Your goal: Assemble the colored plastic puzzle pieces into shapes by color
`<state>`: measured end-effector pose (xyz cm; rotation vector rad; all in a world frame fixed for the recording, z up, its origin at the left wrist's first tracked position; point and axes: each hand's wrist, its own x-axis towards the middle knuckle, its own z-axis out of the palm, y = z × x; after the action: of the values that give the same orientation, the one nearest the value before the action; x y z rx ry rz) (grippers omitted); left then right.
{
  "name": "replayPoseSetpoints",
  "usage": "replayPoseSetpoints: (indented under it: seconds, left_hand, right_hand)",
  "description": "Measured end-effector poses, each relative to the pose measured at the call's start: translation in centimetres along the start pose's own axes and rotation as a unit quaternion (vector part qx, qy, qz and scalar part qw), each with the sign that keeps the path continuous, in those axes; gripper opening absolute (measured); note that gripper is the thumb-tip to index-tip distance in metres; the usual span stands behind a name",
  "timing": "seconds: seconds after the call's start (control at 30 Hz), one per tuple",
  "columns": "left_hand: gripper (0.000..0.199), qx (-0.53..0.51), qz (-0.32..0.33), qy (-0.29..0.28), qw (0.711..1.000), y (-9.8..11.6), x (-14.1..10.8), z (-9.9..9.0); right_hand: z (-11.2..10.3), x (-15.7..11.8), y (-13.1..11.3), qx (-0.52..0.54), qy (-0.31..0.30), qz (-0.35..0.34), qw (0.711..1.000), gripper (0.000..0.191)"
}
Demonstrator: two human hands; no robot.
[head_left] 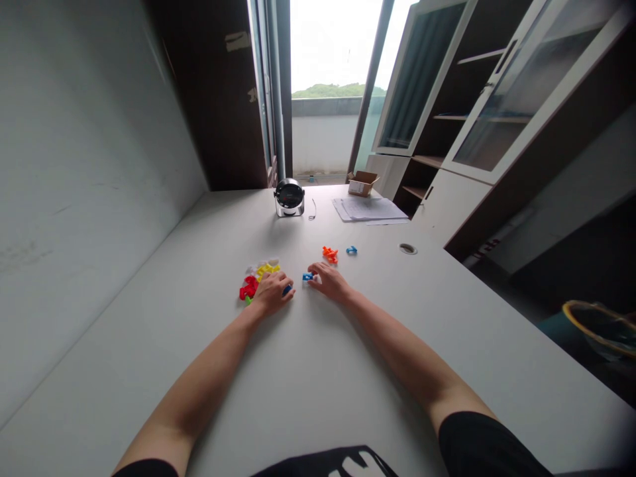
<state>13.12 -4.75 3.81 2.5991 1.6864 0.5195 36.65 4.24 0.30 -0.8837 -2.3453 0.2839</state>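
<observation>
My left hand (272, 291) rests at the right side of a pile of small plastic pieces, its fingers closed on a dark blue piece (287, 290). In the pile are red pieces (249, 288), yellow pieces (268, 269), white pieces and a green piece (248, 300), partly hidden by the hand. To the right, my right hand (328, 279) pinches a blue piece (307, 277) just above or on the table. Beyond it lie several orange pieces (330, 254) in a small heap, and a lighter blue piece (352, 250) sits alone beside them.
On the white table (199, 371), a round black device (289, 197) on a stand is at the back. Papers (370, 209) and an open cardboard box (363, 183) stand at the back right. A round cable hole (407, 249) is near the right edge.
</observation>
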Motion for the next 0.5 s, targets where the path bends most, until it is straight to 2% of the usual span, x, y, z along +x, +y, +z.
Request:
replayPoseSetpoints:
  seconds: [0.1,0.2,0.37,0.5]
  left_hand:
    - [0.022,-0.005,-0.002,-0.001,1.000,-0.1,0.0,0.0]
    - [0.024,-0.008,-0.001,-0.004,1.000,0.0,0.0,-0.1]
    - [0.025,-0.012,-0.001,-0.013,1.000,0.0,-0.1,-0.2]
    - [0.023,-0.013,-0.003,-0.006,1.000,-0.1,-0.1,0.0]
  right_hand:
    - [-0.5,0.2,0.8,-0.001,0.040,0.004,0.999,0.013]
    - [-1.4,0.4,2.5,-0.002,0.104,0.036,0.994,0.013]
    - [-3.0,-0.1,6.5,0.011,0.251,0.168,0.953,0.024]
    - [-4.2,-1.1,9.4,-0.036,0.300,0.250,0.920,0.022]
